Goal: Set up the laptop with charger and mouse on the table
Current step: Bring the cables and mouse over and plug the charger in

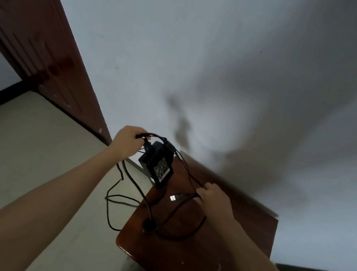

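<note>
Charger (157, 163) apparently hangs near table (213, 255) edge, both hands gripping cables.

Plain room: wooden door (36, 46), table (213, 255)

Both of the person's arms are bare and stretched forward, 2 long forearms reaching away from the body. The left hand (127, 143) is raised higher and farther out, its fingers curled into a closed fist around a loop of black cable (156, 136), knuckles turned up and the wrist bent slightly inward. The right hand (212, 196) sits lower and to the right of that cable loop, palm down, the fingers pinched shut on another stretch of the same black cable. The 2 hands are apart, the left forearm angling up from the lower left, the right from the lower right.
</note>
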### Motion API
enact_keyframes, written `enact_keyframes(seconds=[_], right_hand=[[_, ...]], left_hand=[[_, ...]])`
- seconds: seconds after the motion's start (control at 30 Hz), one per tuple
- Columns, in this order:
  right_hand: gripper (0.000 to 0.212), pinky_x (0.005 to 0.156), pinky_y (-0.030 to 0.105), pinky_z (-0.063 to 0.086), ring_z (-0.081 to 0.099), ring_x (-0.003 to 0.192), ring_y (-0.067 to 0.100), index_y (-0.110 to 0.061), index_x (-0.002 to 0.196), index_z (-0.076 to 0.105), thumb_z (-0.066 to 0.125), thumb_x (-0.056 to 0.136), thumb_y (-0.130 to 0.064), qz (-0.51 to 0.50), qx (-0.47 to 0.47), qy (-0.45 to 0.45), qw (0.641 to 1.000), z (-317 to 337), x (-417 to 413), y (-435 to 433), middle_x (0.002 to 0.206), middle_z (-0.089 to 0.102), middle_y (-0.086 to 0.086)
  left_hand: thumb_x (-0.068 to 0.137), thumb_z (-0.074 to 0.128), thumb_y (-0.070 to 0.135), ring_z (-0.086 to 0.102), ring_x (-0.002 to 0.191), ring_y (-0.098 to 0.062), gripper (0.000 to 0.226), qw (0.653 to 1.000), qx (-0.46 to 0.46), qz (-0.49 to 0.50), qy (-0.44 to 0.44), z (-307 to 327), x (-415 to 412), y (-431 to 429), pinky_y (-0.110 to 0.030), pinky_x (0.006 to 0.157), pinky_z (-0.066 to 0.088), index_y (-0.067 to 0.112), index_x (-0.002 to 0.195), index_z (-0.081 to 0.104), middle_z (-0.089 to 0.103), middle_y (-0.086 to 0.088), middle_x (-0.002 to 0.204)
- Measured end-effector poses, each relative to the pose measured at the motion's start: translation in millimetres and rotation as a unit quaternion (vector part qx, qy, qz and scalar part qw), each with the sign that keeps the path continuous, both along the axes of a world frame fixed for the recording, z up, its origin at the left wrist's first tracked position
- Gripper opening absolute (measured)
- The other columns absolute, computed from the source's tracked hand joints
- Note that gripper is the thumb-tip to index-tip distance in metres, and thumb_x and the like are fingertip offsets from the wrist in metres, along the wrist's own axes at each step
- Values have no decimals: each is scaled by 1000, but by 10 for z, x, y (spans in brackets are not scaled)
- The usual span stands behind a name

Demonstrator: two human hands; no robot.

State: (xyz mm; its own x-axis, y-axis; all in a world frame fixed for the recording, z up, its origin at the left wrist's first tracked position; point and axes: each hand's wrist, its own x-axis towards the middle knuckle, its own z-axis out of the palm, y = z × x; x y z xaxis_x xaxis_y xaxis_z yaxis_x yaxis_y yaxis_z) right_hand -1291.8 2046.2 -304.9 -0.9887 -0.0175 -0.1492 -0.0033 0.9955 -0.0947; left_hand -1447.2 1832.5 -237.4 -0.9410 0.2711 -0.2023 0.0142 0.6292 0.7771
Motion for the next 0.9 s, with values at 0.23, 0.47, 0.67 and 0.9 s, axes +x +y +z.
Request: enact_keyframes(seconds=[0.23,0.47,0.67,0.9], right_hand=[[23,70,34,48,55,99,29,-4,92,64,62,86,-26,-72,-36,0,997,237,-203,-45,99,58,13],[29,77,34,44,49,108,28,-4,104,60,48,94,-29,-82,-48,-25,995,279,-368,-144,110,54,13],[34,72,33,40,55,99,30,-6,101,61,45,94,-36,-88,-30,-20,995,438,-613,-289,104,58,12],[38,80,32,42,54,107,25,-9,111,60,42,95,-39,-101,-3,1,995,821,-877,-527,111,58,10]], left_hand=[[80,42,-9,41,55,-21,31,999,-22,25,29,57,-238,-36,-26,54,39,-1,95,68,50,-5,62],[76,42,-12,49,55,-26,32,999,-5,31,2,43,-400,-266,-37,61,51,3,88,68,54,-9,60],[70,42,-17,48,60,-25,31,997,37,62,-40,173,-579,-527,-34,59,40,3,75,66,52,-9,57],[71,37,-23,32,47,-21,35,985,68,126,-100,591,-789,-754,-22,47,23,0,78,63,44,-7,46]])
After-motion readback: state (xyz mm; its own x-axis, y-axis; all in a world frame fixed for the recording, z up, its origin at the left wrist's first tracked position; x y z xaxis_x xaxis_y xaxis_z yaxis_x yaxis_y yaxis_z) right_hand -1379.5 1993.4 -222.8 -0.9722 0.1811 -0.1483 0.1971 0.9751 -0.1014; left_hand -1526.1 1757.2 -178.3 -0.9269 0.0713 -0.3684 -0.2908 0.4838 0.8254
